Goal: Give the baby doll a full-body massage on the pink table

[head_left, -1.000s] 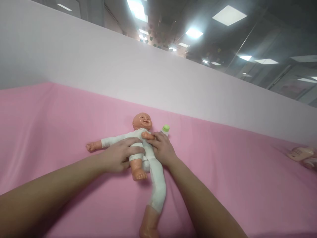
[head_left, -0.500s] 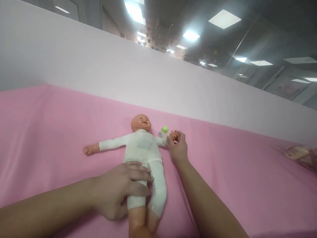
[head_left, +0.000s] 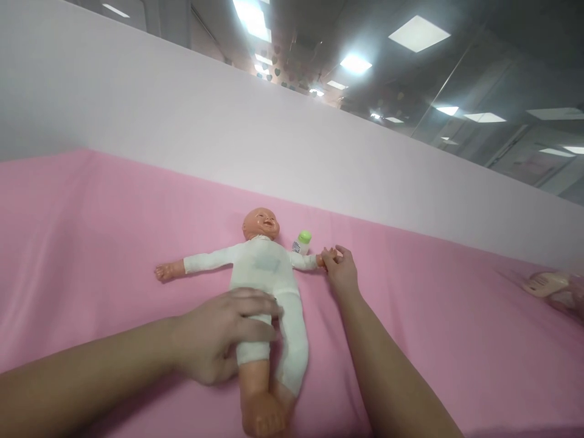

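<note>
A baby doll [head_left: 267, 267] with a white cloth body lies on its back, arms spread to both sides. My left hand [head_left: 223, 331] is wrapped round its thigh on the left, fingers across the front of the cloth. Beyond it, my right hand [head_left: 342, 267] pinches the doll's small plastic hand [head_left: 329, 255] between thumb and fingers, partly covering it. Just above that doll arm is a small bottle [head_left: 302, 242] with a green cap.
Pink sheeting [head_left: 429, 316] covers the surface under the doll. A pale wall or panel [head_left: 182, 128] runs along the back, with glass and ceiling lights above. At the far right lies a beige item [head_left: 545, 284] with blurred pinkish material beside it.
My right hand has moved outward to the right with the doll's hand, and the doll's arm is straighter. My left hand keeps its hold on the thigh, slightly higher in view.
</note>
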Available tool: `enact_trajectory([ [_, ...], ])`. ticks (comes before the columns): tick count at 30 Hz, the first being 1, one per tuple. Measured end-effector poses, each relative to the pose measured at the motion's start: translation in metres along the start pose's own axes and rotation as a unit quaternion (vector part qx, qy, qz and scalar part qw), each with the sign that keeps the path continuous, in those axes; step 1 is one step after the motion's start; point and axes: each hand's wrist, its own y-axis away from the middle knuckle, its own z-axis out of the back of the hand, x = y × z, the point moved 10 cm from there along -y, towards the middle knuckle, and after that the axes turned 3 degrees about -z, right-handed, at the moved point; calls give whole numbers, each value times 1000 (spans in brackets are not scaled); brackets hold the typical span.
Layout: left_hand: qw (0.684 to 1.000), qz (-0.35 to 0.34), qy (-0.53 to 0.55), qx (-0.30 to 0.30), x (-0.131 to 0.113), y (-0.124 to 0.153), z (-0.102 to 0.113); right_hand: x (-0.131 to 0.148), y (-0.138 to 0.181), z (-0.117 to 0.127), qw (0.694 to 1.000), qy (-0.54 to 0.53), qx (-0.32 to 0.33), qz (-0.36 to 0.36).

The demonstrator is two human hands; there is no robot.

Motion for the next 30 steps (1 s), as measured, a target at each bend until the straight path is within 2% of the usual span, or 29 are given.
enact_trajectory([
  [3, 997, 45, -38, -48, 23, 8, 13, 27, 18, -15, 994, -89, 17, 58],
  [5, 993, 84, -62, -59, 42, 14, 19, 52, 34, -30, 988, -73, 39, 128],
  [9, 982, 172, -60, -45, 79, 23, 25, 96, 72, -66, 946, 61, 98, 303],
  [12, 972, 233, -25, -17, 97, 26, 22, 100, 88, -92, 903, 196, 141, 355],
  [15, 968, 252, 0, -21, 102, 26, 21, 94, 91, -104, 879, 271, 177, 352],
  [17, 967, 254, 3, -24, 104, 26, 20, 92, 91, -106, 875, 279, 190, 348],
  [21, 970, 241, -11, -32, 99, 27, 22, 92, 85, -99, 905, 220, 172, 321],
  [25, 984, 177, -17, -27, 67, 18, 22, 76, 61, -77, 958, 124, 131, 222],
  [30, 995, 76, 26, 64, 12, 2, -3, 32, 24, -49, 989, 11, 125, 72],
])
